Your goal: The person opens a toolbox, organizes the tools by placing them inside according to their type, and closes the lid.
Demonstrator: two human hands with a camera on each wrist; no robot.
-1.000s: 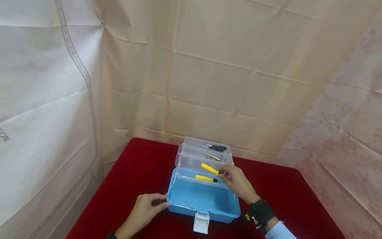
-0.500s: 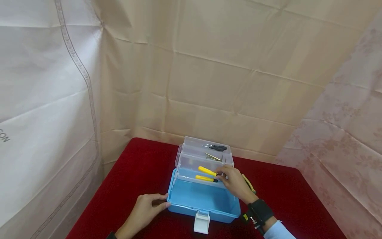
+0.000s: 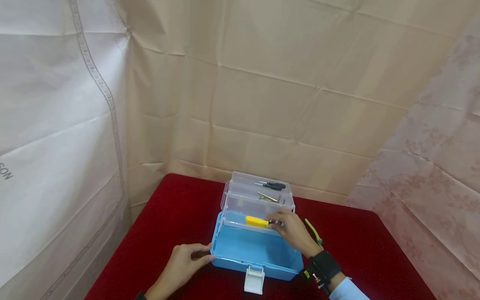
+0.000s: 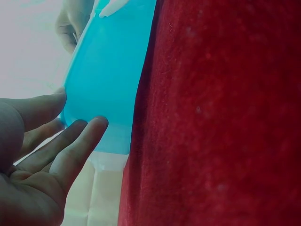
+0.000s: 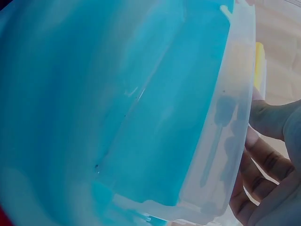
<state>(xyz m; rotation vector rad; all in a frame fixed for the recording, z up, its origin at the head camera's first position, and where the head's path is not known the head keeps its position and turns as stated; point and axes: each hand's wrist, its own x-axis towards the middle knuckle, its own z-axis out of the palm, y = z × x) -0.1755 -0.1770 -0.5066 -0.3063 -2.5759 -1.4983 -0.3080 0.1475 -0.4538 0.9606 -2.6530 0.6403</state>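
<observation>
A light-blue toolbox [image 3: 258,268] stands open, with translucent trays [image 3: 240,204] raised at its back. My left hand [image 3: 184,260] holds its front left corner between thumb and fingers; the left wrist view shows the same hand [image 4: 42,155] against the blue wall. Over the lowest tray, my right hand [image 3: 294,231] pinches the dark part of a yellow-handled screwdriver [image 3: 255,220]. A second yellow handle lies right against it, so the two hardly show apart. In the right wrist view the right fingers [image 5: 268,162] are behind the tray's side, and the screwdriver's tip is hidden.
Several small dark screwdrivers [image 3: 273,186] lie in the top tray, and small metal pieces [image 3: 268,197] in the middle one. A green-and-yellow plier handle [image 3: 313,231] shows right of the box. A white latch [image 3: 254,280] hangs at the front. Red cloth [image 3: 172,216] covers the table.
My right hand has come down and slightly left, bringing the yellow-handled screwdriver beside the other one in the lowest tray. The plier handle has come into fuller view. My left hand stays put.
</observation>
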